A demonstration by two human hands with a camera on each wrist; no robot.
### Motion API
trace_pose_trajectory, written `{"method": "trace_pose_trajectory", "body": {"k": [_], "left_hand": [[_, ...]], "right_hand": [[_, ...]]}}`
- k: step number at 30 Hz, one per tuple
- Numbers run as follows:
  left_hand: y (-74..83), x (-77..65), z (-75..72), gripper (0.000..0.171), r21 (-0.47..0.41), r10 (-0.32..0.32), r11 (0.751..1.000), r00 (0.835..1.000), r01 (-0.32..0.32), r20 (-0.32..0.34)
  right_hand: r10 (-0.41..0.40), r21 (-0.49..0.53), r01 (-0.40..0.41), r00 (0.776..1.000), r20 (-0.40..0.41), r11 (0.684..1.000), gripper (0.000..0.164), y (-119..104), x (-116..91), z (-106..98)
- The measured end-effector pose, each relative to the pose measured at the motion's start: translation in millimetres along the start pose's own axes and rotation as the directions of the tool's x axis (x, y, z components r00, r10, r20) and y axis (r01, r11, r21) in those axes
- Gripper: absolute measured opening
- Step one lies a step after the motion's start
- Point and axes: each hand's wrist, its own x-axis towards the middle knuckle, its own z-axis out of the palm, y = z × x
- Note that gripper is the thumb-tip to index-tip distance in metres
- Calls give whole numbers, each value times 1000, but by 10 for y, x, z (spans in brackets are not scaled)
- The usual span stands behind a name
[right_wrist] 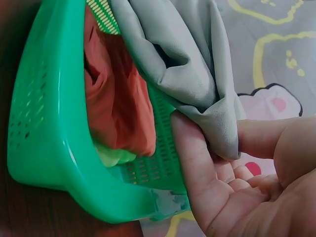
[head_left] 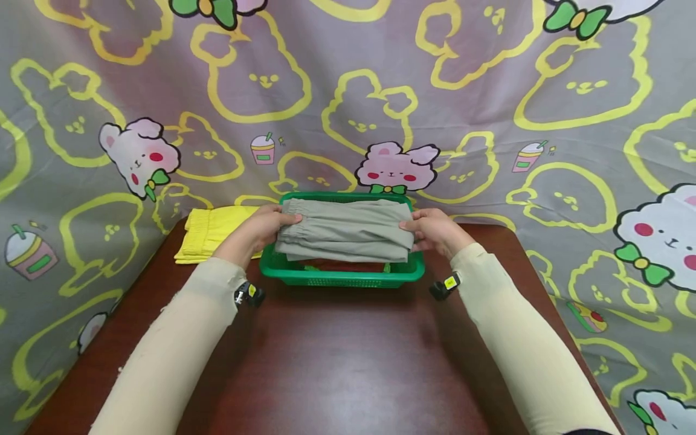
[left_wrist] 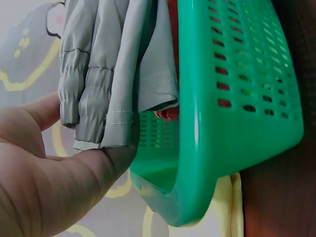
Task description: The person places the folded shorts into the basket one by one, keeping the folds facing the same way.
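garment: gray, folded into a flat bundle, held across the opening of the basket; whether it touches the rim i cannot tell.
handling: probably light, soft and floppy, not fragile; the loose layers could slide apart or sag in the middle.
gathered end: left hand, thumb and fingers pinching the elastic edge.
plain end: right hand, a fold nipped between thumb and forefinger, lower layers perhaps less secure.
best hold: both ends, every layer caught together, i'd judge.
inside basket: red cloth beneath the bundle, a bit of bright green cloth under that.
beside basket: yellow garment on the brown table, behind the left wrist.
obstacles: the raised rim and the red cloth underneath; patterned curtain close behind.
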Motion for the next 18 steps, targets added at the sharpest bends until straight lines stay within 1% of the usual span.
{"method": "trace_pose_trajectory", "body": {"k": [6,10,15,18], "left_hand": [[-16,115,30,81,-18,-29,999,1000,29,12],[-15,158,36,85,-1,-36,999,999,36,10],[19,216,46,81,16,-45,999,999,45,-1],[22,265,49,73,24,-61,998,998,62,-24]], "right_hand": [[23,-28,-24,1000,-21,999,41,51,109,-17],[35,-47,-37,999,-41,998,38,52,138,-9],[27,-73,-31,998,-55,997,33,28,163,17],[16,-102,-23,998,-68,995,27,14,172,42]]}}
